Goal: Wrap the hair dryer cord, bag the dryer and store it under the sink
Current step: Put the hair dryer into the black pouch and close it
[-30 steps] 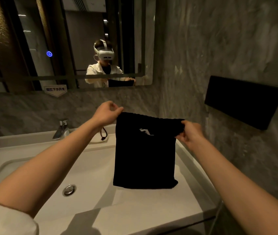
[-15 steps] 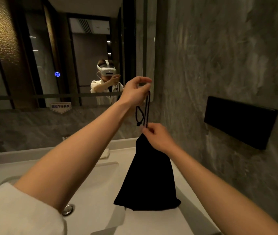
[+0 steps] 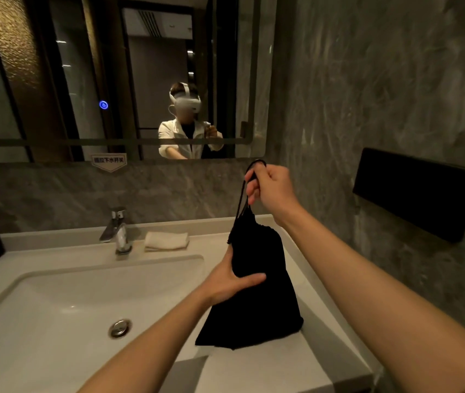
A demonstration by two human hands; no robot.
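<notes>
A black drawstring bag [image 3: 262,302] stands on the right side of the white sink counter [image 3: 268,367], its mouth cinched tight at the top. My right hand [image 3: 271,188] is raised above it, pinching the black drawstring loop [image 3: 244,191] and holding it taut. My left hand [image 3: 231,282] grips the bag's left side about halfway up, thumb across the front. The hair dryer and its cord are hidden; I cannot tell what the bag holds.
The sink basin [image 3: 64,307] with a metal drain [image 3: 120,328] fills the left. A chrome faucet [image 3: 118,231] and a folded white towel [image 3: 166,241] sit behind it. A black box [image 3: 421,194] is mounted on the right wall. A mirror [image 3: 112,80] hangs above.
The bag's mouth went from spread open between both hands to cinched. My left hand dropped from the drawstring to the bag's side; my right hand took the cord and rose.
</notes>
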